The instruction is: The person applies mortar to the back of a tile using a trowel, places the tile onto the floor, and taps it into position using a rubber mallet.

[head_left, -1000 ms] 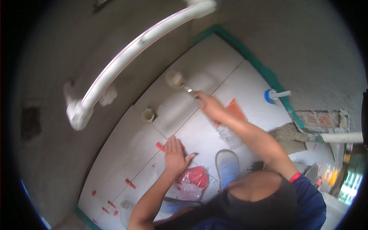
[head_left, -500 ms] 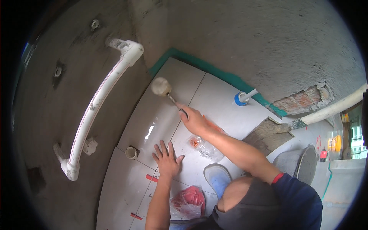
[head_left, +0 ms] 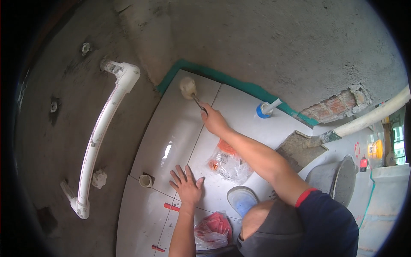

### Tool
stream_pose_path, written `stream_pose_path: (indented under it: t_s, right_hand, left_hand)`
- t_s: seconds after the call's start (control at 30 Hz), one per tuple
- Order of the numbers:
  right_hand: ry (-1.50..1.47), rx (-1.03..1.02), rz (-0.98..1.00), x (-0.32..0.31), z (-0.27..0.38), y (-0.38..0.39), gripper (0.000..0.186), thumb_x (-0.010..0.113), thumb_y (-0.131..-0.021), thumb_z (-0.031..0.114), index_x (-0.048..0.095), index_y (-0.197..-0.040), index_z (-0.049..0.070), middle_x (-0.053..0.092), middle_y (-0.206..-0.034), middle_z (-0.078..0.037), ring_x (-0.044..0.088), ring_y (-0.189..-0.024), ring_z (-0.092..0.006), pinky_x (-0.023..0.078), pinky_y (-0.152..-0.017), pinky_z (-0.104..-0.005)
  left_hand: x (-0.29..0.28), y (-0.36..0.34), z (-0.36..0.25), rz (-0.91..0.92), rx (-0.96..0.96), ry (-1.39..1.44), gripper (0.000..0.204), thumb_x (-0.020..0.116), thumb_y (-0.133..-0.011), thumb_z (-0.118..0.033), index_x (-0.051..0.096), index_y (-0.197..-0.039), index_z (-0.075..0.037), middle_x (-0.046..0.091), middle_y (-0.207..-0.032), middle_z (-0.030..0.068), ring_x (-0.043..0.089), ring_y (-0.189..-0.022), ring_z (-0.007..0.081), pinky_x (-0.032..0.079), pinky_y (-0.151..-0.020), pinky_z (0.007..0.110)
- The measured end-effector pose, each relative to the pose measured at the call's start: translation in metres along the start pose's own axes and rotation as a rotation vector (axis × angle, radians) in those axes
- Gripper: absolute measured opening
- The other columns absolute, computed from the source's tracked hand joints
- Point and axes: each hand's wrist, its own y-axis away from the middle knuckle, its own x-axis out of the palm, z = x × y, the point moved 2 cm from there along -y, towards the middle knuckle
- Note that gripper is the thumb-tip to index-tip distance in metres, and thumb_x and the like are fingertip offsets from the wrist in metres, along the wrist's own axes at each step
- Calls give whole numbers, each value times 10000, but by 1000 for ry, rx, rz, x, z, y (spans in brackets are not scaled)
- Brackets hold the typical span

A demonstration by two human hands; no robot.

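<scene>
My right hand [head_left: 215, 121] is closed round the dark handle of a white-headed rubber mallet [head_left: 188, 88]. The mallet's head is over the far end of a large pale floor tile [head_left: 171, 128]; I cannot tell whether it touches. My left hand [head_left: 187, 188] lies flat on the tiles with its fingers spread, across the joint between them. Beside its fingertips a short white pipe end [head_left: 145, 180] comes up through a cut-out at a tile corner. Red wedge spacers [head_left: 172, 207] sit in the joints near my left wrist.
A clear bag with orange pieces [head_left: 229, 165] and a bag of red pieces [head_left: 213, 230] lie on the tiles. A blue-ringed pipe stub [head_left: 264, 110], a shovel [head_left: 302, 147] and a bucket [head_left: 332, 180] are at the right. A white pipe [head_left: 100, 132] juts from the left wall.
The mallet and my right hand have moved toward the far tile edge. My left hand stays flat on the tiles. The whole view has shifted slightly.
</scene>
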Motion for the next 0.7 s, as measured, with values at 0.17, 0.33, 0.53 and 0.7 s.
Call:
stream_pose_path:
  t_s: [0.17,0.33,0.53,0.7]
  right_hand:
    - [20,92,127,16,2,10,328,467,-933,184,498,-1253,118,616,-782,-221,595,-690,-380,475,-685,-415]
    - [-114,-162,235,37,28,34,341,475,-922,182,498,-1257,124,624,-982,-255,599,-933,-423,480,-793,-448]
    - [-45,-104,386,56,42,54,330,485,-924,183,501,-1246,113,627,-899,-251,599,-880,-432,478,-751,-442]
    - [-26,-97,471,64,54,59,330,486,-927,194,499,-1242,96,623,-847,-241,613,-828,-417,478,-714,-428]
  left_hand:
    - [6,-1,-1,-56,-15,27,780,520,-859,-526,286,-1441,-63,102,-1526,233,52,-1389,483,79,-1056,668]
    - [6,0,1,-105,-60,10,772,490,-862,-564,292,-1447,-100,117,-1533,204,74,-1397,454,93,-1072,646]
    - [2,3,3,-89,-86,55,759,467,-871,-572,276,-1456,-128,133,-1534,179,79,-1404,430,117,-1074,634]
    - [-1,5,4,-72,-107,64,748,463,-876,-566,250,-1469,-164,106,-1547,144,68,-1413,400,107,-1083,622]
